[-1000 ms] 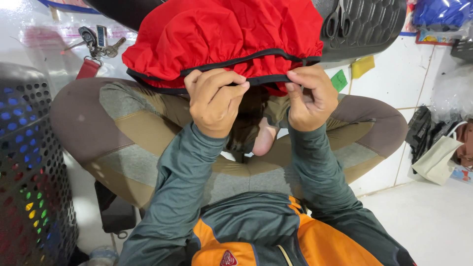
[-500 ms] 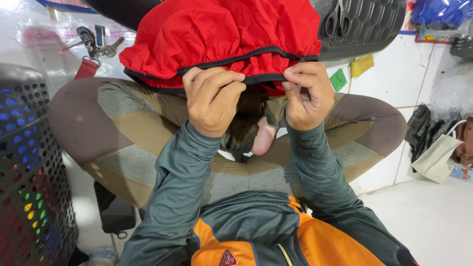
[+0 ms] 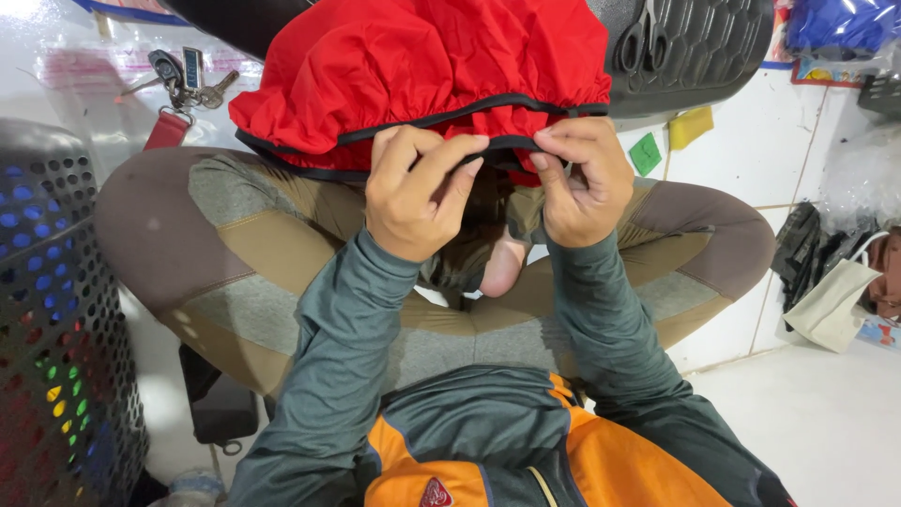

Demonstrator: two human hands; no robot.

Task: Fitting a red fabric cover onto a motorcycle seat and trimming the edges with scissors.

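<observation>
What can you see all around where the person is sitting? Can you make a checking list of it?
Surface: white tiled floor, person sitting cross-legged on it.
Job's things: red fabric cover with black elastic trim, bunched over the lap.
Clutter: bunch of keys, scissors on a black tray, green and yellow paper scraps, cream bag.
Grippers: left hand and right hand both pinch the trim, close together.
Cables: nothing seen.
Surroundings: perforated black basket at the left, black bags at the right.
</observation>
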